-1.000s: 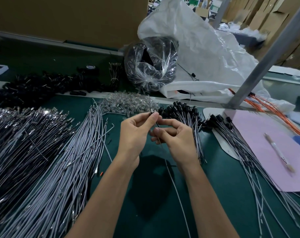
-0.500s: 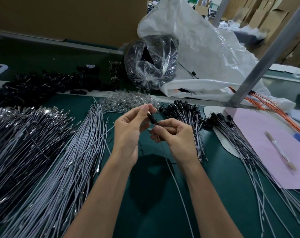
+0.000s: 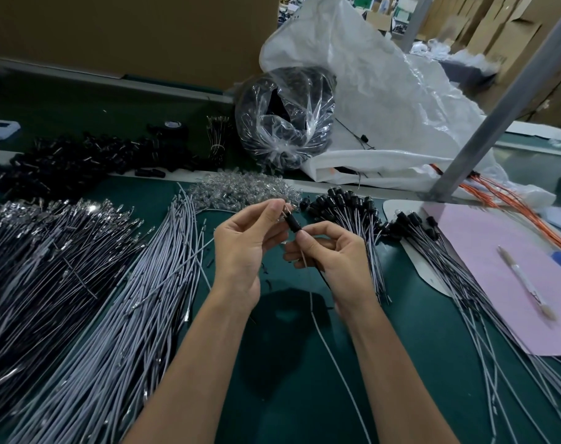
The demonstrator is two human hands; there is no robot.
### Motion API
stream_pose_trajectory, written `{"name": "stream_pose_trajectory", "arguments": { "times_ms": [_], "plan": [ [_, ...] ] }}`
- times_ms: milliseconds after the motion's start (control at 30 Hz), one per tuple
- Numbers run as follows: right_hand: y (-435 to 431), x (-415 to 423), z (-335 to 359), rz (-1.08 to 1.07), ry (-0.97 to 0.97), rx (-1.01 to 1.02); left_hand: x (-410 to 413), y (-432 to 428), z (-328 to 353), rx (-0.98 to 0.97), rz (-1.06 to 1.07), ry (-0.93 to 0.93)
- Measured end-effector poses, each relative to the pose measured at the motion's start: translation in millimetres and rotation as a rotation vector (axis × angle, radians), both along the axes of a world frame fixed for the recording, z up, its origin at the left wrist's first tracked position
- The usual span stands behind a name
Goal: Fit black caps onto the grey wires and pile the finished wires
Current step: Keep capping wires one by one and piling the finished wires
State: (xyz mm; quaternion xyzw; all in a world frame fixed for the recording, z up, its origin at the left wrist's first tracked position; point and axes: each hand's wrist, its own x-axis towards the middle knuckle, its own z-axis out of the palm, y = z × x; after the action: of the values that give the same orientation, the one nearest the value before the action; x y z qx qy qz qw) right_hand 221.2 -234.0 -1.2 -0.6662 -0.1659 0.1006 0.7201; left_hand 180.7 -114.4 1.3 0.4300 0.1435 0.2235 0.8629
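Dark green matte surface (image 3: 288, 405), with brown cardboard boxes (image 3: 128, 33) at far. Left: fan of thin grey insulated wires (image 3: 112, 315). Right: pile of black-capped finished wires (image 3: 356, 222). Centre: left hand (image 3: 240, 248) and right hand (image 3: 335, 262), fingers pinching small black cylindrical cap (image 3: 292, 221) on one slender grey wire (image 3: 333, 363).

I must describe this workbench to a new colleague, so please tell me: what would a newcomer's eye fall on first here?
At the centre, the left hand pinches a black cap while the right hand holds the grey wire below it. A huge spread of uncapped grey wires fills the left side of the table, and finished wires with black caps lie piled just right of the hands.
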Motion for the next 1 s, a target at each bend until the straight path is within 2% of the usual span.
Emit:
{"name": "stream_pose_trajectory", "arguments": {
  "times_ms": [267,500,1000],
  "plan": [
    [2.8,-3.4,-1.0,0.050,-0.015,0.019,1.4,-1.6,-0.8,-0.010,0.047,-0.039],
    [1.1,-2.2,-2.1,0.051,-0.069,0.008,0.5,-2.9,-0.3,0.064,0.025,-0.059],
    [1.0,0.3,-2.0,-0.064,-0.249,-0.052,-0.9,-0.7,2.0,0.056,-0.040,-0.071]
  ]
}}
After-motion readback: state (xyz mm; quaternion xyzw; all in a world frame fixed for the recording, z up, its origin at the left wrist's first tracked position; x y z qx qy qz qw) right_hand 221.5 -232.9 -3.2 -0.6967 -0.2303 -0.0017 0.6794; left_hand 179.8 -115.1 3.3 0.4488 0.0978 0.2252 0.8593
